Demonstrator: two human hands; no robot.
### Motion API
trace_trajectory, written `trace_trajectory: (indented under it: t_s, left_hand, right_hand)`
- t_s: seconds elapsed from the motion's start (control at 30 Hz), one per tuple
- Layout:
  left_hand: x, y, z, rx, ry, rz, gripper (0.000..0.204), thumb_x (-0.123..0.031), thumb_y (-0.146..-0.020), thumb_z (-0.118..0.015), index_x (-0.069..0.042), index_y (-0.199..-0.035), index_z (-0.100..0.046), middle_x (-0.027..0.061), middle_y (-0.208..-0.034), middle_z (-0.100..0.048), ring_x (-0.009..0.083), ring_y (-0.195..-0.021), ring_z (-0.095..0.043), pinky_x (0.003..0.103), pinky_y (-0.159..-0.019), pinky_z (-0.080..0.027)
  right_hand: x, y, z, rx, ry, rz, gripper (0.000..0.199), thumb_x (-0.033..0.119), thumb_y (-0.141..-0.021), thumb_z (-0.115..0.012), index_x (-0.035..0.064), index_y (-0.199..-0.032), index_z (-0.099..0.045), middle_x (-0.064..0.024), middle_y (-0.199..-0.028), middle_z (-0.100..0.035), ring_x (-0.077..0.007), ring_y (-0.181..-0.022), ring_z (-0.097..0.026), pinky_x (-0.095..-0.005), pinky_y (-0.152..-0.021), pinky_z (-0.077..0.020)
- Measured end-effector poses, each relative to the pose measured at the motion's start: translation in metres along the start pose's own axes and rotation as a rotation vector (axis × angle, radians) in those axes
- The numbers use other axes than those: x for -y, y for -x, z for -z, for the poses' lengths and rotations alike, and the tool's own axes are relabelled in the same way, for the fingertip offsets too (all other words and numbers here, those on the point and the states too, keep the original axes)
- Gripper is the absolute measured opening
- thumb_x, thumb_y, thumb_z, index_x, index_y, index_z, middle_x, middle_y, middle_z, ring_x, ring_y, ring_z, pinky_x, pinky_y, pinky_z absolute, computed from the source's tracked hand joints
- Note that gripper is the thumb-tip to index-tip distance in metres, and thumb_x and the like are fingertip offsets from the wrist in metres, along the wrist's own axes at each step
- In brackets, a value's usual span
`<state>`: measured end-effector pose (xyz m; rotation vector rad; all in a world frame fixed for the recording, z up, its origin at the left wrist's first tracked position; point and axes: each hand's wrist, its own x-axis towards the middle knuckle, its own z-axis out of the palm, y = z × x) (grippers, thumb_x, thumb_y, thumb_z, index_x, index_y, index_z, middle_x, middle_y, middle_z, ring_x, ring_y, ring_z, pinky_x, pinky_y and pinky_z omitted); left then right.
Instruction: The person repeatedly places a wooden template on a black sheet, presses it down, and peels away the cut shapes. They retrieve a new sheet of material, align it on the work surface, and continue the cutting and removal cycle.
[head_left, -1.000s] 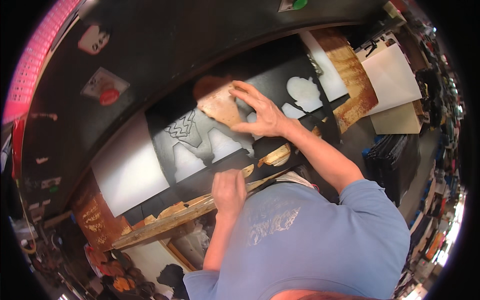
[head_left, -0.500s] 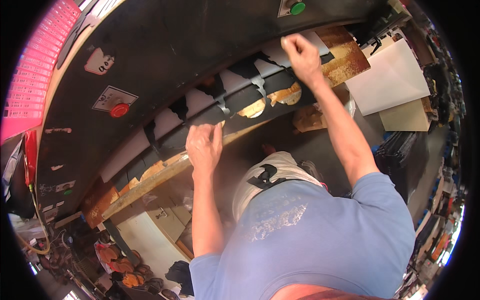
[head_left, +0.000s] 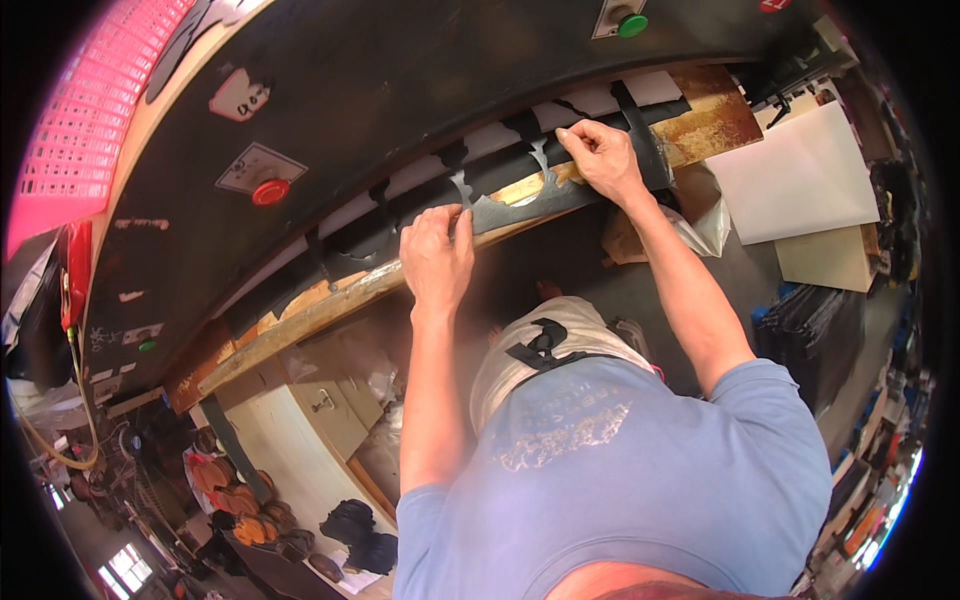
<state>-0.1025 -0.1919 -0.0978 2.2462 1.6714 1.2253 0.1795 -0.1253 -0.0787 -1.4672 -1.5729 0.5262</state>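
A dark, thin sheet with rounded cut-outs (head_left: 515, 212) lies along the front of the long work surface, its narrow strips running back under the machine. My left hand (head_left: 437, 258) is closed, thumb and fingers pinched at the sheet's front edge. Further right, my right hand (head_left: 603, 160) is closed on the sheet near its right end, where a dark piece bends over the front edge. What sits between the right fingertips is mostly hidden. A pale layer (head_left: 484, 146) shows behind and between the strips.
The black machine front (head_left: 390, 90) rises beyond the surface, with a red button (head_left: 270, 192) and a green button (head_left: 631, 25). A worn brown board (head_left: 708, 118) and white paper (head_left: 800, 180) are at right. A pink basket (head_left: 85, 130) stands far left.
My right hand has come down from above the pale layer to the dark sheet. The sheet has shifted toward me, its right end now bending over the edge. The view has also shifted.
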Motion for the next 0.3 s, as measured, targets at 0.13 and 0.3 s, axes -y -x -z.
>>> trace_trajectory:
  t_s: [0.13,0.3]
  left_hand:
    - [0.002,0.005,-0.005,-0.044,0.012,0.002,0.012,-0.016,-0.094,-0.075,-0.004,-0.097,-0.072,0.0100,-0.092,-0.073,0.0298,-0.088,-0.068,0.042,-0.080,-0.048]
    - [0.011,0.008,-0.005,-0.005,0.047,0.051,0.014,-0.018,-0.093,-0.076,-0.005,-0.096,-0.072,0.0109,-0.093,-0.073,0.0316,-0.089,-0.068,0.043,-0.081,-0.048]
  right_hand:
    - [-0.005,-0.002,-0.003,-0.034,-0.091,-0.078,0.029,0.028,-0.097,-0.076,0.0014,-0.087,-0.074,0.0013,-0.061,-0.057,-0.0044,-0.060,-0.048,-0.0275,-0.057,-0.0414]
    - [0.008,-0.002,-0.018,-0.112,-0.168,-0.099,0.030,0.032,-0.097,-0.078,0.0036,-0.088,-0.077,0.0037,-0.065,-0.060,-0.0025,-0.064,-0.049,-0.0253,-0.058,-0.0413]
